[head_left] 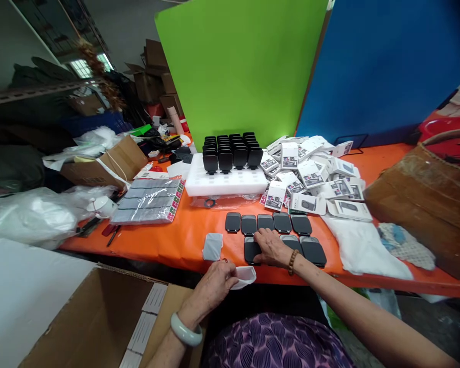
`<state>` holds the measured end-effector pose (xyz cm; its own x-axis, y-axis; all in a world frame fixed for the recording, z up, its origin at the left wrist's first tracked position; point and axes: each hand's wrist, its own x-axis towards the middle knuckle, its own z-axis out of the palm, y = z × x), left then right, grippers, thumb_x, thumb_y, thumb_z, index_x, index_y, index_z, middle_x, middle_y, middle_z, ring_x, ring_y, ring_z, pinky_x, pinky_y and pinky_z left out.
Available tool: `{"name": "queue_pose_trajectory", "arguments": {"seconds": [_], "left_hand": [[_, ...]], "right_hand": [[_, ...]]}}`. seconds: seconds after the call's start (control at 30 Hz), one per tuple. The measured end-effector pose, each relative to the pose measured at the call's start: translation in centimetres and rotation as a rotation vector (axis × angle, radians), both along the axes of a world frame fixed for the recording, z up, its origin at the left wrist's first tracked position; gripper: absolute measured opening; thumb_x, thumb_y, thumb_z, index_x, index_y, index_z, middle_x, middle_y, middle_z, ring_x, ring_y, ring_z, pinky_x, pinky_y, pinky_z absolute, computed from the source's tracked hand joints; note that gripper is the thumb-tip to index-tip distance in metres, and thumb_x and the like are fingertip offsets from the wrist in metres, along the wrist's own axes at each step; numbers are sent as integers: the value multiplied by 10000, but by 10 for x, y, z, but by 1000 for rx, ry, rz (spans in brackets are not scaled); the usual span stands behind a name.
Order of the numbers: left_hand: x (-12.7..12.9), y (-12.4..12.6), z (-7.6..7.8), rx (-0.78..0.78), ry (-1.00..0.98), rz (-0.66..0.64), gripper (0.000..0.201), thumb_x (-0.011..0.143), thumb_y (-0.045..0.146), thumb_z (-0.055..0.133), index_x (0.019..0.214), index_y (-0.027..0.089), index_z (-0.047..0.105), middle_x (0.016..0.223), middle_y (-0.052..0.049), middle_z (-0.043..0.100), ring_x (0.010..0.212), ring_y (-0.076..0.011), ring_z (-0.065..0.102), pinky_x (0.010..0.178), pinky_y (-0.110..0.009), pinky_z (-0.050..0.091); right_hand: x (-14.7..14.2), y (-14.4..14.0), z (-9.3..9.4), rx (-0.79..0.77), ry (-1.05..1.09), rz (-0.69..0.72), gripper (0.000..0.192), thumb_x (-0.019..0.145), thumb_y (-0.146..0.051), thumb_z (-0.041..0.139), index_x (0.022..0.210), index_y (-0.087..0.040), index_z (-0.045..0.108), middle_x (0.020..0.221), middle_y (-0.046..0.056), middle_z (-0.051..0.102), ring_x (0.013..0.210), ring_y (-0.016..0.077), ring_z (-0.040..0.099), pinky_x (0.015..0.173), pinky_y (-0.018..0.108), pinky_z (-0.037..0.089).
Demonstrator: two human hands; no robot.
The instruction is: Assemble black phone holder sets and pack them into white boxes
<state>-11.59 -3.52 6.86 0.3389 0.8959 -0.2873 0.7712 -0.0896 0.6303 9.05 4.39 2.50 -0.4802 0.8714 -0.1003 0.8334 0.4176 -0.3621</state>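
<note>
The fingers of the right hand (271, 247) are lying spread and flat, pressing down on one of the black pads (250, 250) in the front row on the orange desk (168, 240); they are not clamped around it. The left hand (214, 282) is closing its fingers together on a small white cloth (245, 276), just at the near edge of the desk. A second pale cloth piece (212, 246) is lying just left of the pads. More black pads (266, 223) are sitting in a neat row behind, touching side by side.

Judging from this, the person is wiping the pads one by one. To do it well, the right hand should be keeping the pad steady and flat while the cloth is passing over the whole face, without pushing the neighbours out of line.

Further back, a white foam tray (226, 182) is carrying upright black holders (232, 151), and white product boxes (310, 176) are lying in a heap to the right.
</note>
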Motion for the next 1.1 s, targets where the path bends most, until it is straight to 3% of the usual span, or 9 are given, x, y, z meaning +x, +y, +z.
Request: {"name": "queue_pose_trajectory", "arguments": {"seconds": [0.1,0.27,0.4,0.5,0.67,0.77,0.9,1.03,1.1], "left_hand": [[-1,-1,0,0,48,-22,102,827,186,539,843,178,640,884,-35,612,893,-196,545,850,-299,391],[0,1,-1,9,19,1,95,815,178,545,803,182,639,867,-34,628,887,-197,561,836,-297,399],[3,3,5,7,-47,9,102,805,168,553,769,183,647,846,-35,655,857,-192,568,817,-299,400],[10,3,19,15,-144,25,94,801,167,573,743,177,645,891,-51,671,880,-195,582,831,-305,406],[25,-1,45,91,-264,100,122,802,163,591,696,189,646,945,-62,660,933,-200,595,875,-317,414],[34,-4,54,143,-332,129,131,805,158,599,690,199,648,1060,-68,647,1052,-209,579,931,-320,400],[45,-5,62,217,-407,136,115,815,175,609,709,207,642,1048,-55,654,1044,-197,584,915,-302,416],[49,-2,72,208,-503,126,117,831,176,594,724,208,628,989,-33,672,945,-168,609,867,-276,435],[49,0,77,179,-542,108,122,838,172,584,727,205,620,933,-24,674,895,-160,614,840,-269,442]], "right_hand": [[-2,7,-1,-40,60,6,390,597,-294,791,852,-166,526,948,99,579,886,270,517,773,352,368],[8,12,4,-121,239,9,201,748,-179,617,861,-208,453,821,-14,568,728,147,521,659,246,389],[17,-1,23,-158,781,-135,243,773,-210,603,958,-221,446,942,8,561,856,159,548,745,272,443],[19,-22,41,-183,1152,-156,278,786,-254,641,1017,-238,487,993,13,555,934,173,547,832,301,442],[18,-53,51,-217,1223,-197,187,808,-259,647,951,-234,528,915,-3,532,852,156,511,777,272,426],[16,-64,48,-264,1247,-266,184,800,-291,652,904,-227,514,897,-6,520,842,157,499,762,269,425],[16,-75,54,-297,1166,-306,185,797,-326,634,877,-220,504,873,-4,516,816,161,497,724,270,426],[24,-81,66,-252,1098,-244,168,837,-344,590,925,-226,508,907,12,535,877,174,521,802,305,441],[29,-81,71,-218,1073,-191,267,830,-372,615,1037,-240,510,986,26,548,938,183,531,864,327,445]]}}
